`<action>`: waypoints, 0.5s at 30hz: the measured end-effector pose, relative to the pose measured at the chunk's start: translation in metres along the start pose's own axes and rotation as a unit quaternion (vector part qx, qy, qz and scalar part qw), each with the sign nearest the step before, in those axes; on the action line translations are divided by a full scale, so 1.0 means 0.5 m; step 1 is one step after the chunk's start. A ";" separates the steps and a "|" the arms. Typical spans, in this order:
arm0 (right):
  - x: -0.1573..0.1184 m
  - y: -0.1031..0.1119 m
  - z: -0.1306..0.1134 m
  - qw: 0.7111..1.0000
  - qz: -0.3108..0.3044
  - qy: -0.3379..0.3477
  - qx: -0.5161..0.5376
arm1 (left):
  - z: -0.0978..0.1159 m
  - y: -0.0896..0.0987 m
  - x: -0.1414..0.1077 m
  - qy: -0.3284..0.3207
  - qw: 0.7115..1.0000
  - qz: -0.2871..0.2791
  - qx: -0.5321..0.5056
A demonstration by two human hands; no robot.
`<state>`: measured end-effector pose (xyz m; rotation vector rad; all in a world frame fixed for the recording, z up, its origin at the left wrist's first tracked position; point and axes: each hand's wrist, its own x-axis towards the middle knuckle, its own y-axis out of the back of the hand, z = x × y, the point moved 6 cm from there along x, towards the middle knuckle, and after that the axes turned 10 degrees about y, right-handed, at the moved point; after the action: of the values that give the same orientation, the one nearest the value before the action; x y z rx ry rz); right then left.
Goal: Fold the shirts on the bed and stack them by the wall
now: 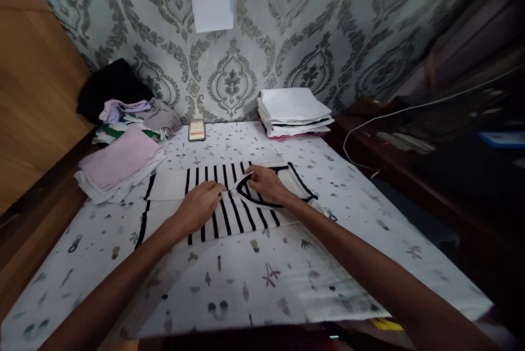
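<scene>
Head view: right hand [267, 183] pinches striped garment [235, 213] by its black-trimmed edge [259, 202]; left hand [199, 206] rests on it, closure indeterminable. Even tension should limit wrinkles.

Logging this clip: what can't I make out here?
- Head view: part of the striped garment, covered by the left hand and right hand.
- Head view: details on the phone-like object, too small.
- Head view: blue-edged object, blurred and cut off by the right edge.

No text, label, brand or number is legible. Markings on the lit face of the phone [197, 130]: too small to read.
</scene>
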<state>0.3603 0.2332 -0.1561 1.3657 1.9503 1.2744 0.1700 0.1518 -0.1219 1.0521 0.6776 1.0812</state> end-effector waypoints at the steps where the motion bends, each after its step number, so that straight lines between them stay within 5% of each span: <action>1: -0.005 0.012 0.018 1.000 0.016 -0.012 -0.008 | 0.003 -0.008 0.019 -0.007 1.000 0.003 -0.005; 8: -0.040 0.152 0.204 0.961 0.104 -0.242 -0.084 | -0.018 -0.028 0.156 0.015 0.999 0.029 -0.014; 15: -0.007 0.154 0.251 0.957 0.082 -0.272 -0.052 | -0.029 -0.054 0.236 0.039 0.995 0.053 0.070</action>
<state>0.4955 0.2913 -0.1501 1.6388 1.4014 0.9186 0.2096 0.2644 -0.1474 1.1819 0.7761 1.1854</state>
